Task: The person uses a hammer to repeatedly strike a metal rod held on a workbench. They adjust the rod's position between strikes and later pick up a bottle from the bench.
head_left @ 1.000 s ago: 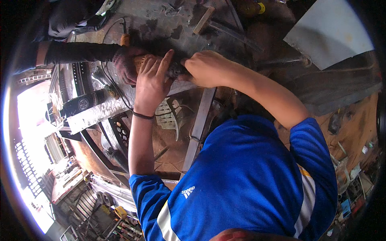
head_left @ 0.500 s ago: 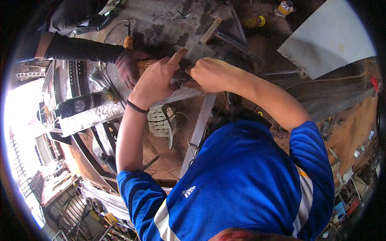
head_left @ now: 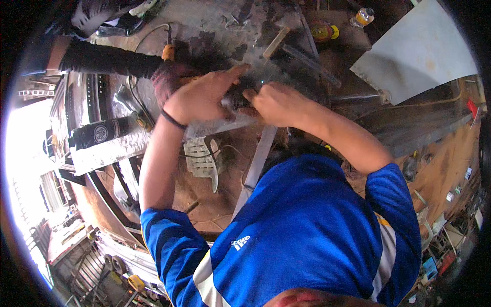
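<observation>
My left hand (head_left: 202, 97) reaches over the metal work surface (head_left: 204, 13), one finger stretched forward and another digit lower down. Between them lies a dark piece (head_left: 236, 97) whose kind is too shaded to tell. My right hand (head_left: 279, 105) is curled at its right side, knuckles up; what its fingers pinch is hidden. A small bluish-white bright spot shows just above those knuckles. Tight against my left hand is a co-worker's dark reddish gloved hand (head_left: 166, 84), partly covering an orange part. Behind that glove stands an orange handle (head_left: 168, 52) with a cord.
A hammer (head_left: 276, 43) with a wooden piece lies beyond my hands. At the right is a large pale sheet (head_left: 417, 53), with a bottle (head_left: 363, 17) near it. A black cylinder (head_left: 99, 132) lies left, and a pale plastic chair (head_left: 202, 158) stands below the frame bars.
My left hand has tilted, and its forearm sits slightly farther left. The right hand is a little lower and farther right. A bright spot has appeared near it. The whole view has shifted slightly.
</observation>
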Action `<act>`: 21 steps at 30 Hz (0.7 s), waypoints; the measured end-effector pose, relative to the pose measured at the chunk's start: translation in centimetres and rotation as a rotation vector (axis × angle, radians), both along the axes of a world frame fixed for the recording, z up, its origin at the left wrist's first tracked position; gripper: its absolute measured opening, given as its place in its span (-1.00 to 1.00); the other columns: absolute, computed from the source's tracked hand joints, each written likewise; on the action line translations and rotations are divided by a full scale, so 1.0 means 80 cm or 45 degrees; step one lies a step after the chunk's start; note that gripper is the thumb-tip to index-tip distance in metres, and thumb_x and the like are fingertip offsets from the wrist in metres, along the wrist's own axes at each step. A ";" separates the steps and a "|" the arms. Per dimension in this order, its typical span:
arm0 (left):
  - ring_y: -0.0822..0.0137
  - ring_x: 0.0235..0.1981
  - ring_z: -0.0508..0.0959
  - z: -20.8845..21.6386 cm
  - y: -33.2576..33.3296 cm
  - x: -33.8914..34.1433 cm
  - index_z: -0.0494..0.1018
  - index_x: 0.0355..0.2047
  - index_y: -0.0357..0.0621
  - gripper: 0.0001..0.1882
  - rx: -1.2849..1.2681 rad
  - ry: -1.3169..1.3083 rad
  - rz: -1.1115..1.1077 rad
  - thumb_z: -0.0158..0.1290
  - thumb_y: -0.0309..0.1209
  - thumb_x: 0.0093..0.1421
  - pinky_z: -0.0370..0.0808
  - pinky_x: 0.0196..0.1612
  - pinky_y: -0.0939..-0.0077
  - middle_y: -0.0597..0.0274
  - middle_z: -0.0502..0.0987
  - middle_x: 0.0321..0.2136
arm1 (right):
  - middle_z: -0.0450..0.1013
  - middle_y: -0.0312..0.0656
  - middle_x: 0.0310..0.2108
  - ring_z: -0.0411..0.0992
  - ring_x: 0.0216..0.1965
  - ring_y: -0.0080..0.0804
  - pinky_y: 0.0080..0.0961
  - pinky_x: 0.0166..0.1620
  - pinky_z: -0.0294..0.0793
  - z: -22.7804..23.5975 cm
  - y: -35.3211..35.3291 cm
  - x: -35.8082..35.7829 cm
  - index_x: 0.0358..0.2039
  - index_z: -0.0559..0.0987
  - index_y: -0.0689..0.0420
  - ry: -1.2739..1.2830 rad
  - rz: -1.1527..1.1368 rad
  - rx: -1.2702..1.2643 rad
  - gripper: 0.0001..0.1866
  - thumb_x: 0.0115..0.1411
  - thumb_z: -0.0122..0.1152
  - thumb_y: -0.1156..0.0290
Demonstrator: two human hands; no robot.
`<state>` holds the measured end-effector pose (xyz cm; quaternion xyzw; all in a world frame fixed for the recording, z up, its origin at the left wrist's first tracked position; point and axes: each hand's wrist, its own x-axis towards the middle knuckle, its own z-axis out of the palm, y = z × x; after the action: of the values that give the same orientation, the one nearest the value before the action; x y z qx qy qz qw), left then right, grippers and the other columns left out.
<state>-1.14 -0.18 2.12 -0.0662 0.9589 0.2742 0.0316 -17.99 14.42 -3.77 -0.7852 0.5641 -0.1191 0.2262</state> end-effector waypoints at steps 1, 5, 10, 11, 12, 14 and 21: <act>-0.24 -0.14 0.61 -0.002 0.007 0.000 0.08 0.39 -0.24 0.10 -0.165 0.106 -0.094 0.38 -0.47 -0.18 0.58 -0.09 0.04 -0.26 0.60 -0.20 | 0.54 0.24 -0.48 0.59 -0.34 0.21 0.02 -0.26 0.60 0.000 0.000 -0.001 -0.10 0.57 0.32 0.012 0.010 -0.017 -0.61 0.30 0.15 0.20; -0.10 -0.07 0.62 0.012 0.012 -0.012 0.09 0.39 -0.22 0.10 0.012 -0.437 0.055 0.40 -0.47 -0.18 0.58 -0.03 0.13 -0.05 0.63 -0.10 | 0.55 0.23 -0.47 0.59 -0.33 0.21 0.02 -0.24 0.60 0.008 -0.002 0.004 -0.09 0.57 0.33 0.024 -0.013 0.030 -0.60 0.31 0.14 0.20; -0.11 -0.16 0.65 0.017 -0.009 -0.006 0.12 0.39 -0.14 0.06 0.207 -0.117 0.039 0.34 -0.54 -0.16 0.60 -0.07 0.17 -0.07 0.64 -0.17 | 0.55 0.23 -0.37 0.57 -0.22 0.19 0.01 -0.10 0.56 0.015 0.003 0.007 -0.12 0.56 0.34 -0.018 -0.100 -0.011 -0.57 0.34 0.12 0.14; -0.14 -0.22 0.65 0.025 0.009 0.004 0.11 0.40 -0.14 0.04 0.090 -0.080 0.041 0.32 -0.53 -0.13 0.61 -0.16 0.14 -0.11 0.64 -0.19 | 0.55 0.23 -0.36 0.56 -0.21 0.19 0.01 -0.08 0.55 0.013 0.004 0.007 -0.13 0.56 0.34 -0.008 -0.091 -0.010 -0.56 0.34 0.12 0.14; -0.16 -0.27 0.66 0.031 0.028 0.013 0.11 0.40 -0.14 0.02 -0.029 -0.040 0.047 0.29 -0.53 -0.10 0.63 -0.24 0.11 -0.15 0.64 -0.21 | 0.55 0.23 -0.35 0.56 -0.20 0.19 0.00 -0.06 0.54 0.009 0.003 0.008 -0.14 0.56 0.35 0.005 -0.078 -0.013 -0.56 0.34 0.12 0.13; -0.15 -0.25 0.64 0.030 0.055 0.010 0.08 0.42 -0.09 0.02 -0.353 -0.210 0.108 0.26 -0.53 -0.08 0.61 -0.22 0.07 -0.19 0.62 -0.30 | 0.55 0.22 -0.38 0.57 -0.23 0.17 0.00 -0.09 0.55 -0.004 0.004 0.008 -0.25 0.57 0.34 -0.009 -0.073 -0.103 -0.58 0.33 0.14 0.14; -0.26 -0.23 0.61 0.001 0.034 0.010 0.05 0.44 -0.10 0.05 -0.099 -0.163 0.149 0.22 -0.60 -0.12 0.58 -0.15 -0.01 -0.27 0.60 -0.27 | 0.55 0.25 -0.44 0.59 -0.30 0.18 0.00 -0.16 0.59 -0.005 0.014 0.020 -0.27 0.57 0.36 0.045 -0.077 -0.056 -0.61 0.31 0.15 0.19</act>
<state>-0.37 2.57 2.21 -0.1407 0.9593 0.2334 0.0743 -16.43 15.53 -4.16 -0.7745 0.5886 -0.1244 0.1953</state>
